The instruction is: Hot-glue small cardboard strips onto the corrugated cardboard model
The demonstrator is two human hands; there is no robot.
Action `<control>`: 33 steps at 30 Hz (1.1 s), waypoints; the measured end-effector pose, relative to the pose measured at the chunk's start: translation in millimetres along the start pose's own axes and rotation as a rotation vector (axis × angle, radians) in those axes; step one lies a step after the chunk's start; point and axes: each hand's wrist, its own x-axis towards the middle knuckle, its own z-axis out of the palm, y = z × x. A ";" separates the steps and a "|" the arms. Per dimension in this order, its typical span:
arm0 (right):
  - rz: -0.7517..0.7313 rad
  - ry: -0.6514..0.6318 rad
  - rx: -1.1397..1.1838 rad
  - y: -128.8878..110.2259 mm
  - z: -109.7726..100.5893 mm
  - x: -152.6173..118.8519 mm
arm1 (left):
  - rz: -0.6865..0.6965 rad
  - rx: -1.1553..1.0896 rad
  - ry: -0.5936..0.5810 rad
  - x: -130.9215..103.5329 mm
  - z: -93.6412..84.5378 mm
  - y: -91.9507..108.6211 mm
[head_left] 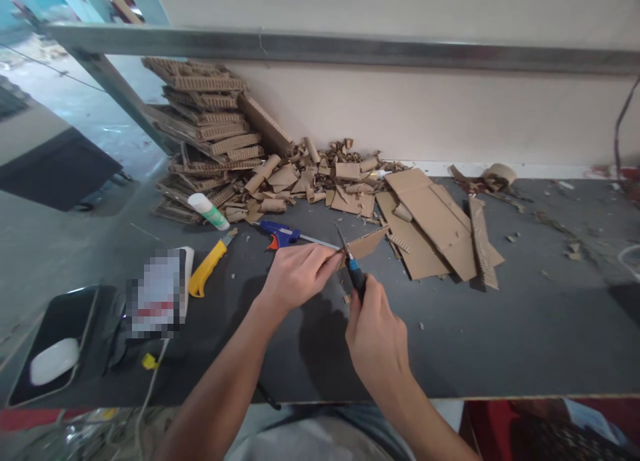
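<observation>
Near the middle of the dark table, my left hand [303, 274] pinches the near end of a small cardboard piece [369, 243]. My right hand [377, 331] is wrapped round the black and blue handle of a craft knife [355, 274]. Its thin blade points up and away, right at the cardboard's edge beside my left fingertips. Whether the blade has entered the cardboard, I cannot tell. Just beyond my left hand lies a blue glue gun [283, 234] with an orange trigger. My left fingers hide the held end of the cardboard.
A tall stack of cardboard pieces [215, 131] stands at the back left, beside a heap of curled scraps [320, 171]. Flat cardboard sheets [435, 221] lie to the right. On the left are a glue stick [209, 211], a yellow-handled knife [207, 268] and a phone [83, 321].
</observation>
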 end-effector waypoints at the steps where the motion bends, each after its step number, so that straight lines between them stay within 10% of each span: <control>1: 0.005 -0.002 -0.007 -0.2 1.1 -0.5 | 0.000 -0.002 0.003 0.4 0.1 0.5; 33: -0.052 0.013 -0.079 11.4 9.9 -15.9 | -0.005 -0.105 0.075 -0.4 10.1 0.0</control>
